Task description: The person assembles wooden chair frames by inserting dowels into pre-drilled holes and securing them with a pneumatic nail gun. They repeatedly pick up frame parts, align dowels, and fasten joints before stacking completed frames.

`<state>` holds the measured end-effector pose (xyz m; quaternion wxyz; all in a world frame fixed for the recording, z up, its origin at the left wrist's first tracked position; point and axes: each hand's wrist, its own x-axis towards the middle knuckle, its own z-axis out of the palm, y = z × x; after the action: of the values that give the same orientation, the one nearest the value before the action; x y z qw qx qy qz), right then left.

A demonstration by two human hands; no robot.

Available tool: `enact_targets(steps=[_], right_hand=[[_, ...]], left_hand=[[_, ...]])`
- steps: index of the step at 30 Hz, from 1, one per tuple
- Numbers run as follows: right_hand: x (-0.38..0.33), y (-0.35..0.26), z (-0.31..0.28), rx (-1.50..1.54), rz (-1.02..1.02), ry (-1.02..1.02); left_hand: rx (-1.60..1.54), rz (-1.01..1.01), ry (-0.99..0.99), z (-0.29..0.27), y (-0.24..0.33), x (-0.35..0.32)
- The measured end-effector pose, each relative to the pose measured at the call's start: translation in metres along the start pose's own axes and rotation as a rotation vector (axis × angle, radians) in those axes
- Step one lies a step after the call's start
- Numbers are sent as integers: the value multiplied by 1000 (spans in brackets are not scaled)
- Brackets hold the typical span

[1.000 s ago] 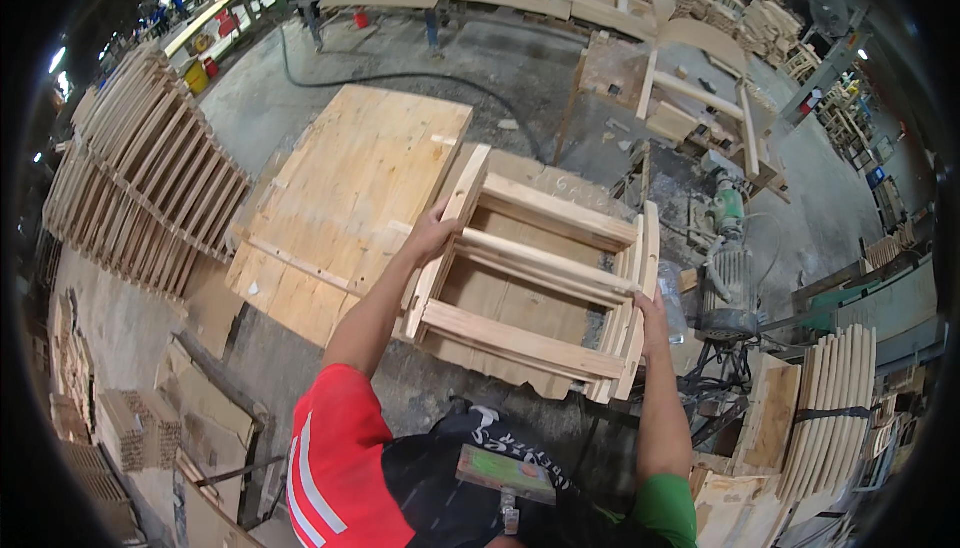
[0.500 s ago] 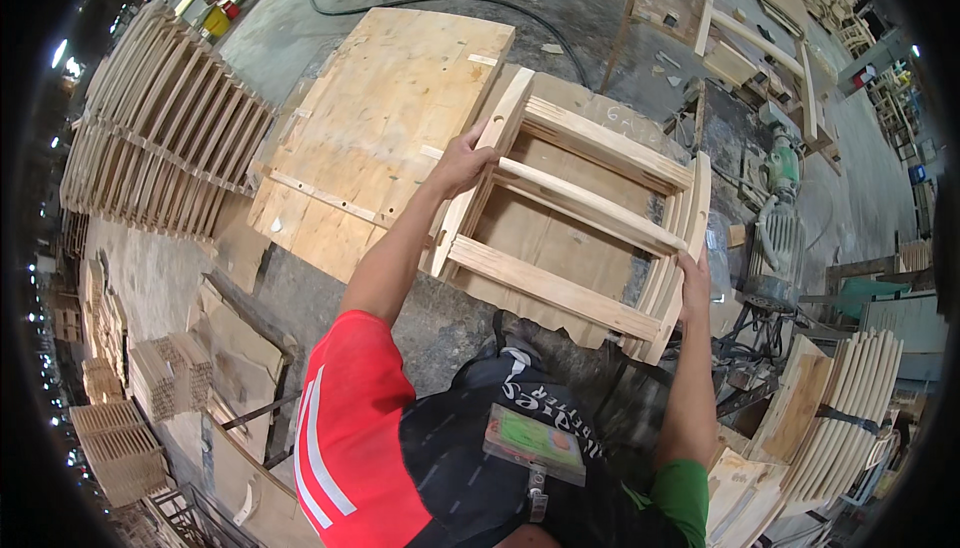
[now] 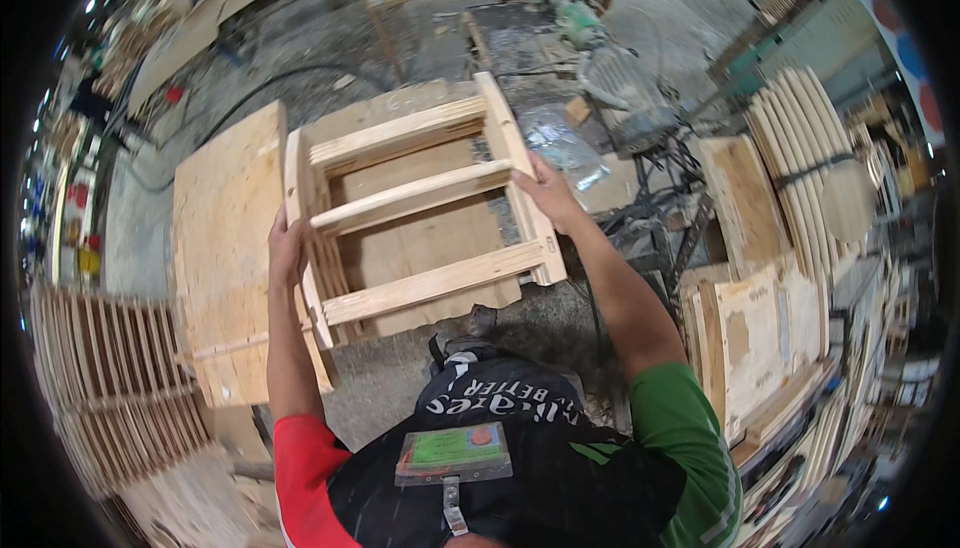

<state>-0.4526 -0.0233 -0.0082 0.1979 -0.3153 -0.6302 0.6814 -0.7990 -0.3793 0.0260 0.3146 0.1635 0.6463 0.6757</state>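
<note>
A pale wooden frame, with two slightly curved side pieces joined by crossbars, lies before me. More frames of the same shape appear layered under it. My left hand grips its left side piece, fingers wrapped over the outer edge near the middle crossbar. At the opposite end, my right hand is closed on the right side piece, its thumb by the end of the middle crossbar. Beneath the frames is a brown board, seen through the gaps. A plywood panel sits just left of my left hand.
Slatted wooden pieces are stacked at the left. Right of the frames lie clear plastic wrap and a dusty motor with cables. Strapped curved wood parts stand farther right. A dark hose crosses the floor behind.
My view has turned to the right, so the frames and plywood panel appear farther left and rotated. Both hands keep their hold on the frame's side pieces.
</note>
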Motion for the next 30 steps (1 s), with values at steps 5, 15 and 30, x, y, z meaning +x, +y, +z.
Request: enact_targets(steps=[5, 15, 30], right_hand=[[-83, 0, -35, 43, 153, 148], [-337, 80, -55, 210, 272, 559], [-904, 93, 37, -335, 880, 2243]], left_hand=[[522, 93, 67, 24, 17, -2], [974, 808, 44, 207, 23, -12], [416, 540, -1570, 638, -90, -399]])
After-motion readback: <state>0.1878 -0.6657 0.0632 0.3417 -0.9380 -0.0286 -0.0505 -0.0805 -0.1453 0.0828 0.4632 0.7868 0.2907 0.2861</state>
